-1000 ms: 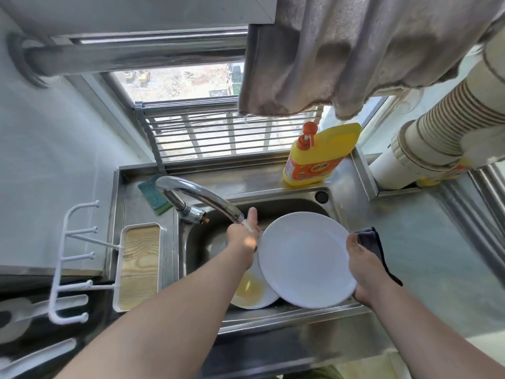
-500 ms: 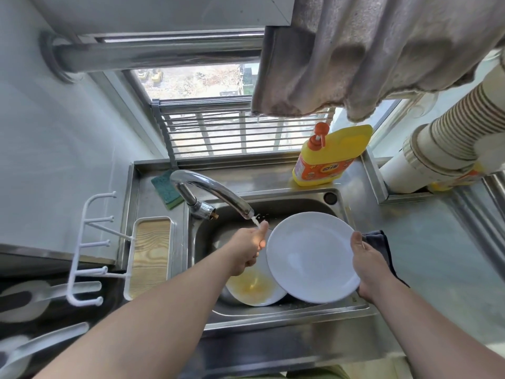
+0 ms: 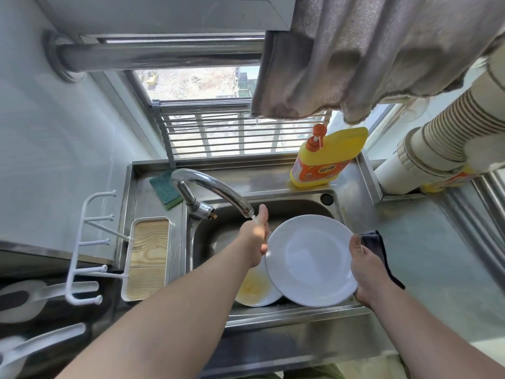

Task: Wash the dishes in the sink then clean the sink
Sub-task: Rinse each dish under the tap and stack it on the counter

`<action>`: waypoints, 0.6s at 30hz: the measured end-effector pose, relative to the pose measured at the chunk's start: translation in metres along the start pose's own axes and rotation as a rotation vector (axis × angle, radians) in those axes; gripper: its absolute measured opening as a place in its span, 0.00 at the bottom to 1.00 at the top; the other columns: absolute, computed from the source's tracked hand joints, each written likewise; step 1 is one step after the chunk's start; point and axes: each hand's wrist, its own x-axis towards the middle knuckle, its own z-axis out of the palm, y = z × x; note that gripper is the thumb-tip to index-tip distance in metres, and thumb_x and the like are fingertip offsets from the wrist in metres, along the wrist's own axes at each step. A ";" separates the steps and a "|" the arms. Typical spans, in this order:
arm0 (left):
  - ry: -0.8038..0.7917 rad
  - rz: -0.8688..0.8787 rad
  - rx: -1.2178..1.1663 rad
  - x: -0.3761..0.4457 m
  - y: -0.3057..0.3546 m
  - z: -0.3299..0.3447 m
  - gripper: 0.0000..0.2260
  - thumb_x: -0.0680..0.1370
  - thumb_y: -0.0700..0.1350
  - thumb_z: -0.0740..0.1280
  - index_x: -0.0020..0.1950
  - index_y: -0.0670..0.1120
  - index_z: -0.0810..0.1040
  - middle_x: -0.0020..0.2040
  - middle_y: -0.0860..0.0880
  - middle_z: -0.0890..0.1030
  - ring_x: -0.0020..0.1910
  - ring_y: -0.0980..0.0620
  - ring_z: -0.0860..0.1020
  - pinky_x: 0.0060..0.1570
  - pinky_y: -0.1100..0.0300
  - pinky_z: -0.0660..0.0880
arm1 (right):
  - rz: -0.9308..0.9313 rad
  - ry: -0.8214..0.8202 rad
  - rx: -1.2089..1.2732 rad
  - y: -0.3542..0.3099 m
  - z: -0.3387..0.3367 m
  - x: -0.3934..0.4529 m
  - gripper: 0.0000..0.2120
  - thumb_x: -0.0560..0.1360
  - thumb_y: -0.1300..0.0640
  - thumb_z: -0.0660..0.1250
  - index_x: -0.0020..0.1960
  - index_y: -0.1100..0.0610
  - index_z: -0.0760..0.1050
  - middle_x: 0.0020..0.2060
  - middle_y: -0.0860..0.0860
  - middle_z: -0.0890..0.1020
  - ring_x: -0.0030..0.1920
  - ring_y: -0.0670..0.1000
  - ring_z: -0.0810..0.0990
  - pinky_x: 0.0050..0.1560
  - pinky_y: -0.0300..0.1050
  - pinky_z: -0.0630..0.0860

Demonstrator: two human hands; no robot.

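We clamp the right hand (image 3: pixel 366 269) on the white plate (image 3: pixel 308 258), tilting it so faucet (image 3: pixel 213 190) water rinses over the left hand (image 3: pixel 255 239), loosely closed on nothing.

the plate (image 3: pixel 310 259) is plain white; the second plate (image 3: pixel 255 292) white with a yellow smear. the bottle (image 3: pixel 329 157) is yellow, with an orange label and orange pump. the sponge (image 3: pixel 165 188) is green over yellow, the cloth (image 3: pixel 375 243) dark blue-black, the sink (image 3: pixel 332 199) steel grey, the tray (image 3: pixel 147 259) white-rimmed, pale wood-grain inside.
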 end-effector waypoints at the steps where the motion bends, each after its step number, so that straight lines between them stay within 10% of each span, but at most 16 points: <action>1: -0.020 0.001 -0.001 0.001 0.003 0.002 0.26 0.83 0.66 0.61 0.33 0.49 0.65 0.27 0.52 0.62 0.24 0.53 0.57 0.26 0.59 0.52 | -0.002 0.003 0.005 0.001 0.000 -0.001 0.21 0.83 0.36 0.57 0.64 0.50 0.77 0.56 0.55 0.84 0.54 0.63 0.84 0.51 0.60 0.83; 7: -0.045 0.031 -0.224 0.006 0.016 0.009 0.06 0.85 0.42 0.66 0.53 0.42 0.82 0.42 0.47 0.79 0.36 0.54 0.76 0.34 0.64 0.79 | -0.039 0.003 0.027 0.001 -0.002 -0.004 0.20 0.85 0.39 0.57 0.64 0.53 0.76 0.54 0.56 0.84 0.51 0.62 0.84 0.47 0.56 0.82; 14: 0.025 0.060 0.114 -0.007 0.028 0.004 0.25 0.81 0.69 0.61 0.41 0.48 0.69 0.27 0.52 0.65 0.22 0.54 0.59 0.22 0.64 0.55 | -0.077 0.008 0.020 -0.005 0.012 -0.010 0.18 0.84 0.38 0.57 0.59 0.49 0.78 0.55 0.54 0.85 0.52 0.60 0.84 0.45 0.53 0.82; 18: 0.037 0.172 0.380 -0.003 0.022 -0.007 0.21 0.87 0.57 0.56 0.40 0.47 0.71 0.33 0.49 0.70 0.28 0.51 0.65 0.28 0.59 0.62 | -0.089 -0.008 0.004 -0.007 0.025 -0.014 0.21 0.83 0.37 0.58 0.65 0.50 0.75 0.55 0.52 0.83 0.52 0.58 0.84 0.42 0.49 0.81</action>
